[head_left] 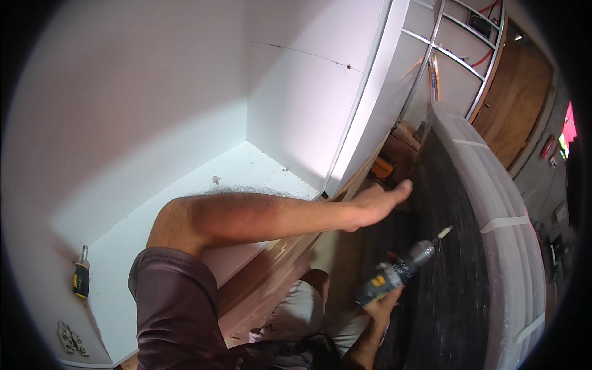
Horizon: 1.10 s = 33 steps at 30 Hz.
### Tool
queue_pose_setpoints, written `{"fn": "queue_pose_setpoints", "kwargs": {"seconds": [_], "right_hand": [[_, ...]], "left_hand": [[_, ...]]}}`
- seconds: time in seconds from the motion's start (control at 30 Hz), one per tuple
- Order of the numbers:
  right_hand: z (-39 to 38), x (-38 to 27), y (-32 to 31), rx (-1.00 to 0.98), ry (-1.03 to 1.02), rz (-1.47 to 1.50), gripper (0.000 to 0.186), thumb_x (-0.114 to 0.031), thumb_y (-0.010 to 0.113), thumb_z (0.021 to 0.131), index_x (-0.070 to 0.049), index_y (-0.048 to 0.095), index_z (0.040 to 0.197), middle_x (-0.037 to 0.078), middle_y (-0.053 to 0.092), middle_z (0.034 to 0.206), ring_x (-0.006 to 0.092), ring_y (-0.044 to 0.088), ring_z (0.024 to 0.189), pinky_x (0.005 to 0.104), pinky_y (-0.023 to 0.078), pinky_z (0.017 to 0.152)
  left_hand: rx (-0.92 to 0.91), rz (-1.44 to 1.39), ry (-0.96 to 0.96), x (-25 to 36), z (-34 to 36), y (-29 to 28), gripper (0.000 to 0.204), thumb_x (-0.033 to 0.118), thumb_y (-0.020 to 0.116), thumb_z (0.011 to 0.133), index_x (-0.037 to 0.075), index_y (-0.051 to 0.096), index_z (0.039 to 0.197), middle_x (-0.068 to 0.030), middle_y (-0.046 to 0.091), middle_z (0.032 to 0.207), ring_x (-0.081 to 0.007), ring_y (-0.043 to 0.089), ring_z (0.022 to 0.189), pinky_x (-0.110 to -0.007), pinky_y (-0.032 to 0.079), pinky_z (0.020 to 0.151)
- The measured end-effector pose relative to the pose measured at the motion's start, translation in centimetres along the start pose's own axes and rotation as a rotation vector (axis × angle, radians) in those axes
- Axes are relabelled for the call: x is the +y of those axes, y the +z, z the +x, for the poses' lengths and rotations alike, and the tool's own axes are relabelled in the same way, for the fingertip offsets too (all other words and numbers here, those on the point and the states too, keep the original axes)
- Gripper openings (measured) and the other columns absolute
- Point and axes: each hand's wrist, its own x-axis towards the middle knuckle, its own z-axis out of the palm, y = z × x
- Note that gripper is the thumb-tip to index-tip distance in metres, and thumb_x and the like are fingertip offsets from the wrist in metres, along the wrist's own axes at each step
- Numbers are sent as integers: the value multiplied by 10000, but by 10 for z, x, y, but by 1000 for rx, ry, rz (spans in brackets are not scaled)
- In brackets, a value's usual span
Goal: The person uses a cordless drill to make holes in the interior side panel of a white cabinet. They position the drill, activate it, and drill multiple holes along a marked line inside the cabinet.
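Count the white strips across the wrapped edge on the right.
3: upper strip, middle strip and lower strip, spaced along the wrapped edge. More may be hidden.

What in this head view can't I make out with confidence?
All in the head view:
- Power drill: surface details smeared by blur.
- Right hand: some fingers hidden by the drill it grips.
- Left hand: its underside faces away, so contact is unclear.
- Orange object: shadow obscures its full shape.
- White piece on the cabinet floor: too small to identify.
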Motion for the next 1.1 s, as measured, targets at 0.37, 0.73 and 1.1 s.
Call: {"fn": "queue_pose_setpoints", "kwargs": {"seconds": [0.37, 0.73, 1.1], "right_hand": [[20, 7, 34, -119, 43, -298, 766, -56, 910, 688, 10, 561, 1366, 86, 714, 1028, 184, 689, 871, 331, 561, 811], [39, -58, 24, 154, 228, 248, 858, -114, 1039, 639, -9, 589, 1362, 38, 656, 999, 150, 644, 862, 336, 580, 769], [88, -210, 128, -270, -387, 25, 854, -285, 987, 760, 80, 445, 1309, 214, 720, 949, 384, 766, 855, 454, 602, 767]], "left_hand": [[-407, 37, 193, 1, -17, -7, 920, 665, 602, 1018, -135, 556, 1472, -274, 563, 1516, -346, 494, 1442, -443, 345, 1223], [-151, 254, 613, 28, -23, -3, 1080, 789, 573, 969, -110, 446, 1554, -326, 530, 1523, -425, 555, 1405, -473, 457, 1162], [-233, 994, 1446, 201, -222, -101, 898, 769, 558, 958, -53, 679, 1298, -259, 702, 1289, -360, 710, 1140, -440, 549, 981]]}}
